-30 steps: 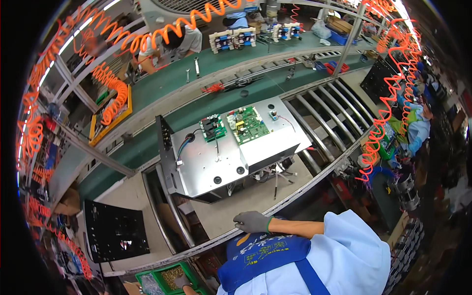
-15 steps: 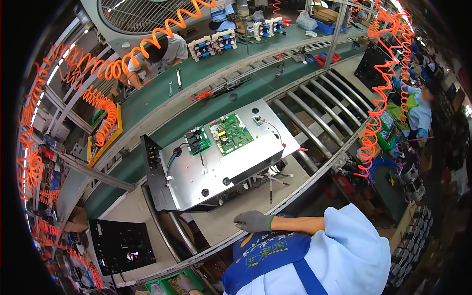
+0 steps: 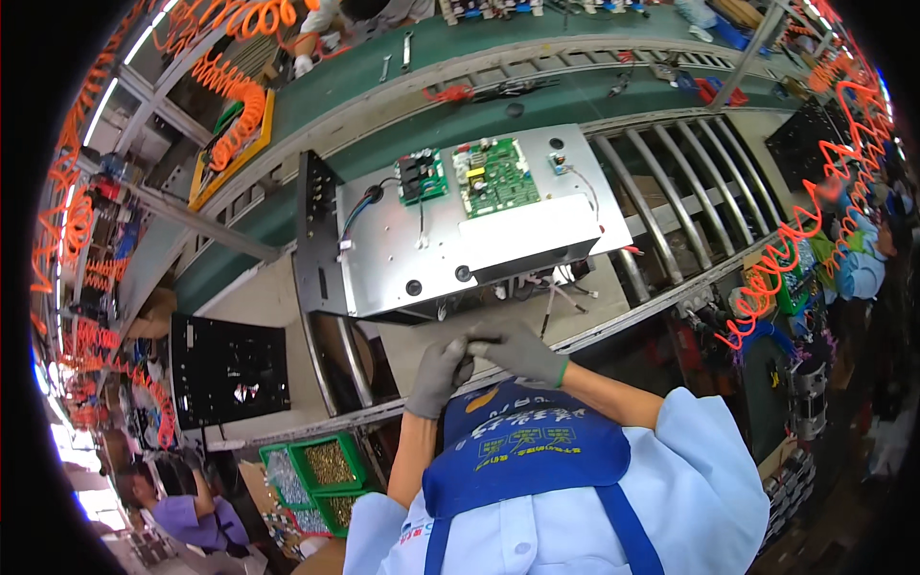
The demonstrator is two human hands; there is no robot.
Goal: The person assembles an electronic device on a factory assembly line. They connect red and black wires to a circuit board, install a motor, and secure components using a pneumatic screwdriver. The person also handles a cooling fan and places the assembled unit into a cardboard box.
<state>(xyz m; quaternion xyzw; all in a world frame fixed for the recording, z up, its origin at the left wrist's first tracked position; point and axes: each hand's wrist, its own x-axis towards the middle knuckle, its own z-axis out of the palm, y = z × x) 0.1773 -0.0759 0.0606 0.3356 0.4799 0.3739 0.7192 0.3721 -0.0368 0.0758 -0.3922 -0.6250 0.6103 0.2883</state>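
A silver metal chassis (image 3: pixel 402 259) lies on the conveyor ahead of me, with a black end plate (image 3: pixel 311 230) on its left side. Two green circuit boards (image 3: pixel 494 175) and loose wires sit on its far half. Just below its near edge, my left hand (image 3: pixel 436 376) and my right hand (image 3: pixel 522 353), both in grey gloves, meet over the front rail with fingertips touching. Whether anything small lies between the fingers is hidden. A bundle of wires (image 3: pixel 556 292) hangs from the chassis just above my right hand.
A black panel (image 3: pixel 230 369) lies to the left, with green bins of screws (image 3: pixel 331 465) below it. Metal rollers (image 3: pixel 661 211) run to the right. Orange coiled hoses (image 3: pixel 240 96) hang around. Another worker's hands (image 3: pixel 307 62) are across the line, and a person in purple (image 3: pixel 182 517) sits at lower left.
My left hand has come up into view and joined my right hand at the front rail. The chassis now sits nearer and larger in view.
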